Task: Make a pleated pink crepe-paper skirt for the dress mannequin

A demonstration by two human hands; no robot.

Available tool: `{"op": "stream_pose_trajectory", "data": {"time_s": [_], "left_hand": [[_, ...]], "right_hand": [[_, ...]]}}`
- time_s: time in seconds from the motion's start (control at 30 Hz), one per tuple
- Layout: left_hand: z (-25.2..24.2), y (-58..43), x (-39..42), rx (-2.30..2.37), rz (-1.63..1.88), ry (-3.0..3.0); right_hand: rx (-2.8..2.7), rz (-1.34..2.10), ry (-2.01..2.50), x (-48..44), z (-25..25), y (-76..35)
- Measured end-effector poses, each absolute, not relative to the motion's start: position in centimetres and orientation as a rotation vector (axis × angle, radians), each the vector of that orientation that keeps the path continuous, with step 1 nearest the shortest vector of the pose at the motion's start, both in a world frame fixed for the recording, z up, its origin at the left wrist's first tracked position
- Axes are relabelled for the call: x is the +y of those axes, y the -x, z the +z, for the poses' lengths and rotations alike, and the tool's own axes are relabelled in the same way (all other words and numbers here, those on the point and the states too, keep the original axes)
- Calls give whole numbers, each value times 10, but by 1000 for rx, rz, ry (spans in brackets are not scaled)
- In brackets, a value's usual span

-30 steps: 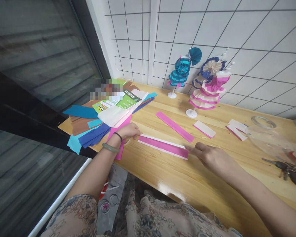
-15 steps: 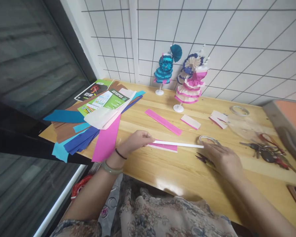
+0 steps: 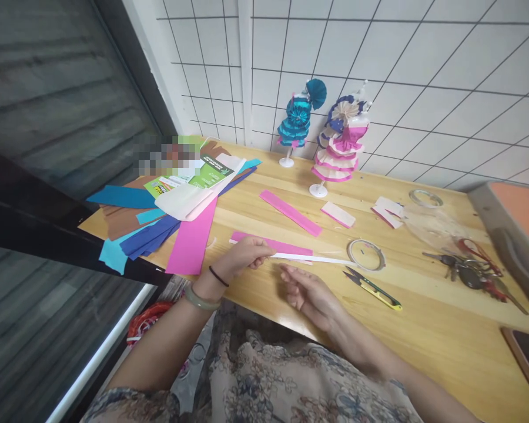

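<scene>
My left hand (image 3: 252,252) pinches one end of a narrow white strip of tape (image 3: 312,258). The strip stretches rightward to the edge of a tape roll (image 3: 382,258) lying flat on the table; whether it is still joined there, I cannot tell. My right hand (image 3: 306,294) hovers just below the strip, palm turned inward, fingers loosely bent and apart, holding nothing visible. Behind the strip lies a pink paper strip (image 3: 275,242) with a pale edge. Yellow-handled thread snips (image 3: 374,289) rest right of my right hand, blades toward the strip.
A pink strip (image 3: 291,212) and pale cut pieces (image 3: 338,214) lie farther back. Coloured papers (image 3: 194,235) are heaped at left. Small paper-dressed stands (image 3: 338,158) line the wall. Keys (image 3: 469,273), another tape roll (image 3: 425,198) and a phone-like object (image 3: 526,358) are at right.
My right hand has left the far end of the tape strip and moved left, close to my left hand. The tape roll and snips are now uncovered. My left hand keeps its pinch.
</scene>
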State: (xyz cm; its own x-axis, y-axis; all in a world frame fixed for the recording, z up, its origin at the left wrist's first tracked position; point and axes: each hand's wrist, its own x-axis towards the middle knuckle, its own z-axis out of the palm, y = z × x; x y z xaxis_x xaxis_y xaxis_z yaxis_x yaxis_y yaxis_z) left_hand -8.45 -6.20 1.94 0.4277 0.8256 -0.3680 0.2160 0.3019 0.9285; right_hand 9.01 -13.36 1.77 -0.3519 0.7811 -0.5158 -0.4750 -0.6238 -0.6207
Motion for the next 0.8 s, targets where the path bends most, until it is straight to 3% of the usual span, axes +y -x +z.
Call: {"op": "stream_pose_trajectory", "data": {"time_s": [0.6,0.8], "left_hand": [[11,91,-60,1070,524,-1281],[6,93,-57,1069,522,-1292]], "right_hand": [[-396,2100,1137,-129,22,-78],[-255,1982,1125,-123,16,-92]]}}
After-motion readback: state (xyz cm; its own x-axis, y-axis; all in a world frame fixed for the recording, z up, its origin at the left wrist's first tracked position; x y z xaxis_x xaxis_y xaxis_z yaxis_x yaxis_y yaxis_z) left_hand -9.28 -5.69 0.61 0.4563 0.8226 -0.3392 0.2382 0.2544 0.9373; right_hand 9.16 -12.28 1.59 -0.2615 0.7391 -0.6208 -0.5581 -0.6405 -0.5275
